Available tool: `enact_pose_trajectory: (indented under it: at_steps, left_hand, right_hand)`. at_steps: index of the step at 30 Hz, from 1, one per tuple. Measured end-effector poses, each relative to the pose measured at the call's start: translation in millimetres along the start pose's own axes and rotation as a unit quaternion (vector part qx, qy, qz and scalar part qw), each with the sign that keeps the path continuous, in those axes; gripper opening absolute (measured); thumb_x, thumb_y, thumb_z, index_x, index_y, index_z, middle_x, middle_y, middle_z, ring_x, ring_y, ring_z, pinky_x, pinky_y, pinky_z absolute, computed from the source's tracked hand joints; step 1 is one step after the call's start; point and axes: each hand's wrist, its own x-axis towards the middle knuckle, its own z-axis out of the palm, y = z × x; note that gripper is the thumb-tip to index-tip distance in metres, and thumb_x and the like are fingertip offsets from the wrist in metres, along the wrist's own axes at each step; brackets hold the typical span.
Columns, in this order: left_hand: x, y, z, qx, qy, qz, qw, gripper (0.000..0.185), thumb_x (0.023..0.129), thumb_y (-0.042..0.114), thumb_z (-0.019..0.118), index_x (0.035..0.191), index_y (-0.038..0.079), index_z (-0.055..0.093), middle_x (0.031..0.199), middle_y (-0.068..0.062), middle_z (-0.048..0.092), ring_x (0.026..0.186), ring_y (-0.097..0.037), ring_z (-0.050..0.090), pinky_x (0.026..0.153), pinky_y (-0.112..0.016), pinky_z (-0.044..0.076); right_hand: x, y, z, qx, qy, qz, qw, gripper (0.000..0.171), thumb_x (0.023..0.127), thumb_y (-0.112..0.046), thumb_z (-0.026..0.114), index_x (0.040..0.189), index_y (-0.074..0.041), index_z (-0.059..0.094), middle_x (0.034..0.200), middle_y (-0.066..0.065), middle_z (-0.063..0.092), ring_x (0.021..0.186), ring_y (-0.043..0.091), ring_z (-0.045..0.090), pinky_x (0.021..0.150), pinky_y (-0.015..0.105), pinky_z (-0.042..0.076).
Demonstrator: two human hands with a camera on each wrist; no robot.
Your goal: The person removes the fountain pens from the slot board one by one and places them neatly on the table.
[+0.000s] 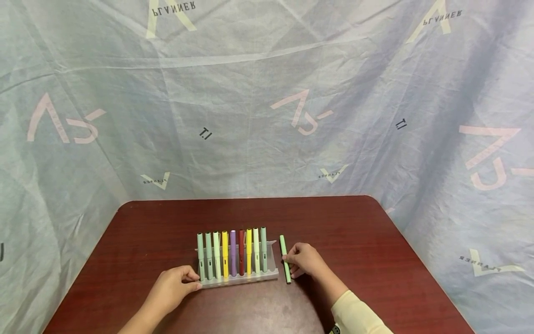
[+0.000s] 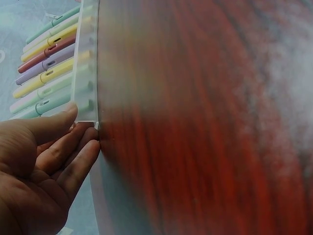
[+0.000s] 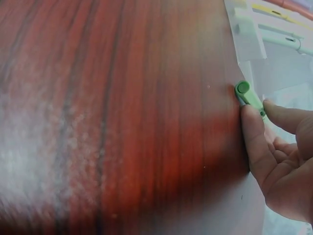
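A clear grey pen rack stands on the dark red table and holds several capped pens in green, yellow, purple and red. My left hand holds the rack's left front corner. In the left wrist view its thumb lies on the rack's edge and the fingers press against the end. To the right of the rack a light green pen lies flat on the table. My right hand pinches that green pen near its near end, between thumb and index finger.
A pale blue printed cloth hangs close round the table at the back and on both sides. Bare tabletop shows behind the rack and on both sides. A cream sleeve covers my right forearm.
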Motion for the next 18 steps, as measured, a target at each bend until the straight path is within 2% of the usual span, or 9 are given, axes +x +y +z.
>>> enact_pose_trajectory:
  at_steps: [5, 9, 13, 16, 18]
  left_hand:
    - [0.0, 1.0, -1.1, 0.001, 0.002, 0.006, 1.0000, 0.016, 0.077, 0.026, 0.083, 0.080, 0.028, 0.067, 0.083, 0.014, 0.070, 0.084, -0.013, 0.068, 0.076, -0.039, 0.054]
    - [0.0, 1.5, -0.9, -0.002, -0.007, -0.005, 1.0000, 0.015, 0.078, 0.025, 0.082, 0.081, 0.028, 0.067, 0.083, 0.014, 0.070, 0.085, -0.013, 0.067, 0.076, -0.039, 0.054]
    - [0.5, 1.6, -0.8, -0.008, -0.019, -0.019, 0.9996, 0.015, 0.079, 0.023, 0.081, 0.081, 0.027, 0.067, 0.084, 0.014, 0.069, 0.084, -0.012, 0.066, 0.075, -0.038, 0.054]
    - [0.3, 1.6, -0.8, -0.009, -0.021, -0.022, 0.9995, 0.015, 0.079, 0.022, 0.081, 0.080, 0.027, 0.067, 0.083, 0.014, 0.069, 0.084, -0.011, 0.065, 0.074, -0.037, 0.054]
    - [0.0, 1.8, -1.0, -0.009, -0.019, -0.020, 0.9996, 0.016, 0.079, 0.021, 0.081, 0.079, 0.028, 0.067, 0.083, 0.014, 0.069, 0.083, -0.010, 0.065, 0.074, -0.037, 0.054]
  right_hand:
    - [-3, -3, -1, 0.005, -0.001, -0.002, 1.000, 0.027, 0.089, -0.018, 0.073, 0.095, 0.002, 0.056, 0.075, 0.016, 0.062, 0.058, 0.022, 0.064, 0.054, 0.039, 0.058]
    - [-6, -6, -4, -0.001, 0.003, -0.007, 1.000, 0.034, 0.090, -0.026, 0.072, 0.099, 0.001, 0.054, 0.075, 0.017, 0.061, 0.058, 0.023, 0.064, 0.054, 0.040, 0.058]
    - [-8, -16, -12, -0.012, 0.020, -0.033, 0.999, 0.038, 0.092, -0.033, 0.069, 0.101, 0.000, 0.054, 0.076, 0.019, 0.062, 0.059, 0.025, 0.065, 0.054, 0.040, 0.058]
    - [-9, -29, -16, -0.001, 0.029, -0.061, 0.998, 0.036, 0.093, -0.033, 0.068, 0.100, 0.000, 0.056, 0.076, 0.017, 0.062, 0.061, 0.024, 0.065, 0.057, 0.040, 0.059]
    - [-10, -38, -16, 0.023, 0.018, -0.079, 0.996, 0.034, 0.093, -0.031, 0.068, 0.102, 0.001, 0.059, 0.078, 0.017, 0.061, 0.064, 0.023, 0.063, 0.061, 0.040, 0.059]
